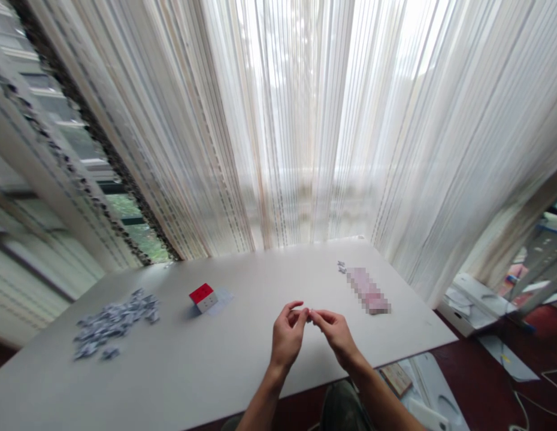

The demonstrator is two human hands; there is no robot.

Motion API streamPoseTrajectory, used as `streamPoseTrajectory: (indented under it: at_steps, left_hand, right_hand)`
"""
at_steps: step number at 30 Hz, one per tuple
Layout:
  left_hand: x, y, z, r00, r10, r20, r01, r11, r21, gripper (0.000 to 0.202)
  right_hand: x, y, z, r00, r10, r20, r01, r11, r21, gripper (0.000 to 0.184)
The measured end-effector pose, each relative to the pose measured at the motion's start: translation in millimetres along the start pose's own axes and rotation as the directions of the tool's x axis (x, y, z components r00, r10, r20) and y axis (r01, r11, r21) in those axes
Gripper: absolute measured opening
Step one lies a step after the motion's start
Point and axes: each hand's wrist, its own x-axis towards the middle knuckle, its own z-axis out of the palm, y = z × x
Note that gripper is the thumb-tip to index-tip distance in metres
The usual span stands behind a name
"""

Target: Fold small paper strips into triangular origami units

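My left hand point(288, 333) and my right hand point(336, 333) meet above the white table point(179, 365), near its front edge. Their fingertips pinch together on a tiny piece between them, too small to name. A heap of small grey-blue pieces point(114, 322) lies at the table's left. A small red and white box point(203, 297) stands left of centre on a pale sheet. A pink blurred flat object point(368, 290) lies at the right, with a few small grey pieces point(341, 266) just behind it.
Sheer white curtains point(305, 120) hang behind the table's far edge. Right of the table, on the dark red floor point(480, 389), lie white boxes point(471, 299), papers and cables. My knee shows under the front edge.
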Motion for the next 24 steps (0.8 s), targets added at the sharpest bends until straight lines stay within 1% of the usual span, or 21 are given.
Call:
streamPoseTrajectory:
  at_steps: [2, 4, 7, 9, 10, 11, 12, 14, 16, 18, 20, 21, 23, 24]
  left_hand:
    - [17.9, -6.7, 8.3, 1.000, -0.011, 0.027, 0.009, 0.999, 0.049, 0.035]
    - [35.0, -14.6, 18.3, 1.000, -0.016, 0.027, 0.014, 0.997, 0.076, 0.037]
    - [55.4, -24.6, 31.9, 0.999, -0.046, 0.016, 0.045, 0.998, 0.051, 0.039]
    - [64.5, -27.4, 33.7, 0.998, -0.063, -0.010, 0.064, 0.993, 0.097, 0.039]
    - [67.9, -27.5, 30.7, 0.997, -0.073, -0.010, 0.073, 0.988, 0.136, 0.039]
    - [70.9, -27.0, 24.7, 0.996, -0.087, 0.005, 0.085, 0.981, 0.174, 0.039]
    - [73.6, -26.0, 15.6, 0.995, -0.094, 0.029, 0.086, 0.974, 0.211, 0.038]
    - [79.0, -22.8, -10.7, 0.997, -0.072, 0.037, 0.059, 0.961, 0.271, 0.036]
    - [84.4, -18.0, -44.3, 0.999, -0.043, 0.005, 0.039, 0.944, 0.327, 0.033]
    - [88.6, -11.3, -80.6, 0.997, 0.001, -0.074, 0.028, 0.920, 0.390, 0.032]
    - [89.5, -2.6, -116.5, 0.991, 0.047, -0.129, 0.016, 0.891, 0.454, 0.032]
    - [88.6, 2.3, -134.1, 0.990, 0.062, -0.130, 0.008, 0.878, 0.479, 0.032]
    - [84.7, 12.0, -168.6, 0.983, 0.101, -0.152, -0.007, 0.854, 0.520, 0.033]
    - [82.5, 16.5, -185.8, 0.975, 0.127, -0.181, -0.006, 0.835, 0.551, 0.034]
  right_hand:
    - [13.8, 2.6, -8.7, 0.999, -0.005, -0.032, 0.005, 1.000, -0.006, 0.038]
    - [30.2, 7.1, -17.9, 0.998, -0.007, -0.057, 0.006, 1.000, -0.020, 0.039]
    - [62.4, 13.7, -37.5, 0.999, 0.010, -0.050, -0.014, 0.998, -0.066, 0.039]
    - [90.0, 14.6, -58.3, 0.999, 0.004, -0.051, -0.012, 0.987, -0.159, 0.040]
    - [105.4, 13.5, -71.3, 0.997, 0.003, -0.077, -0.021, 0.972, -0.235, 0.040]
    - [121.4, 11.6, -85.8, 0.991, 0.009, -0.133, -0.055, 0.936, -0.347, 0.042]
    - [137.7, 9.1, -101.3, 0.981, 0.012, -0.193, -0.103, 0.875, -0.474, 0.043]
    - [168.7, 4.1, -132.5, 0.967, 0.022, -0.254, -0.162, 0.822, -0.546, 0.045]
    - [195.1, 1.8, -159.6, 0.954, 0.033, -0.297, -0.217, 0.760, -0.613, 0.041]
    - [214.7, 4.2, -178.7, 0.945, 0.048, -0.324, -0.267, 0.683, -0.679, 0.032]
    - [227.5, 10.4, -189.0, 0.945, 0.070, -0.319, -0.294, 0.607, -0.738, 0.024]
    - [231.6, 14.0, -191.4, 0.948, 0.090, -0.306, -0.300, 0.572, -0.763, 0.020]
    - [236.2, 20.6, -193.1, 0.954, 0.106, -0.279, -0.293, 0.509, -0.809, 0.017]
    - [237.1, 22.9, -193.1, 0.957, 0.103, -0.270, -0.286, 0.481, -0.829, 0.017]
